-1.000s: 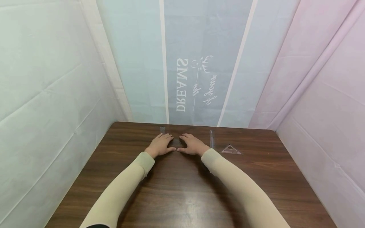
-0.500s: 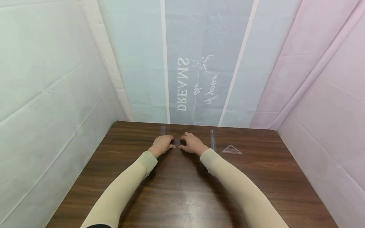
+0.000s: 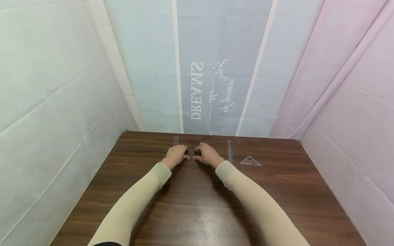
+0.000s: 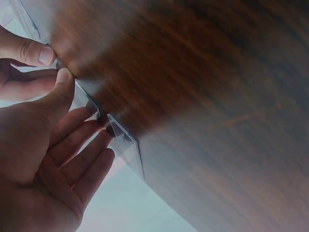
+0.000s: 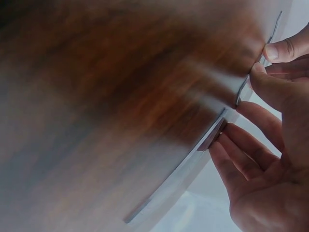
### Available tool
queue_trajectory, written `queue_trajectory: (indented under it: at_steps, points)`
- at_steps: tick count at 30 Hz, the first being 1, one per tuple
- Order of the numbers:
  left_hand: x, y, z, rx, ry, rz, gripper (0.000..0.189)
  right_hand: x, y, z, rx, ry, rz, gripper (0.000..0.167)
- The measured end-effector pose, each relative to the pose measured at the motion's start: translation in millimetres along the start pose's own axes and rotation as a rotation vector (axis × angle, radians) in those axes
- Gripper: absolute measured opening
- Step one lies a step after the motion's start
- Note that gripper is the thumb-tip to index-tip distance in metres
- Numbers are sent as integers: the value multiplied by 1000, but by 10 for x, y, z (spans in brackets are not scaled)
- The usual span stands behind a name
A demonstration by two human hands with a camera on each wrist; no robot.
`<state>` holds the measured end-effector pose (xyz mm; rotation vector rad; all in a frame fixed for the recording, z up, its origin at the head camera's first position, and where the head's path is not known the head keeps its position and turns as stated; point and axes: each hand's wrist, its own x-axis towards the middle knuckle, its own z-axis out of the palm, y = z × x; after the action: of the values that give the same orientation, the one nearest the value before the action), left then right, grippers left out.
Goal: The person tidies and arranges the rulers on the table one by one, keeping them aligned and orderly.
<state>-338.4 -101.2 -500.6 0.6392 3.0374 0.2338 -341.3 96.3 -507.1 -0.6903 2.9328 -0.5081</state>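
Note:
A small clear flat plastic piece (image 3: 191,153) lies between my hands near the table's far edge, its ends covered by fingers. My left hand (image 3: 176,153) pinches its left side, thumb at the near edge and fingers at the far one. From the other side my right hand (image 3: 209,154) holds it the same way. In the left wrist view the piece (image 4: 87,94) shows as a thin edge beside the thumb; its kind I cannot tell. A clear ruler-like strip (image 3: 175,140) lies just beyond my left hand, partly hidden by it.
On the brown wooden table (image 3: 197,198), a clear ruler (image 3: 230,150) lies right of my right hand. Farther right is a clear set square (image 3: 250,161). A pale blue cloth (image 3: 209,41) with lettering hangs behind the table, and white sheets (image 3: 55,102) flank it.
Both hands lay flatter with fingers spread a second ago; the fingers and thumbs have since curled in around the clear plastic piece. The ruler and set square stay in place.

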Motion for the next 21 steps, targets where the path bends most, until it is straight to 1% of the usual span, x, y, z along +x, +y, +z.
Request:
queue_trajectory:
  at_steps: [8, 12, 17, 21]
  points:
    - [17, -40, -22, -38, -14, -5, 46, -2, -22, -19, 12, -4, 10, 45]
    - [34, -64, -13, -51, -23, 4, 46, -13, -20, -15, 10, -1, 16, 45]
    - [52, -93, 14, -41, -36, 22, 46, -24, -20, -4, 11, -12, 29, 47]
    - [50, -97, 12, -36, -38, 30, 44, -20, -17, 14, 3, 2, 13, 46]
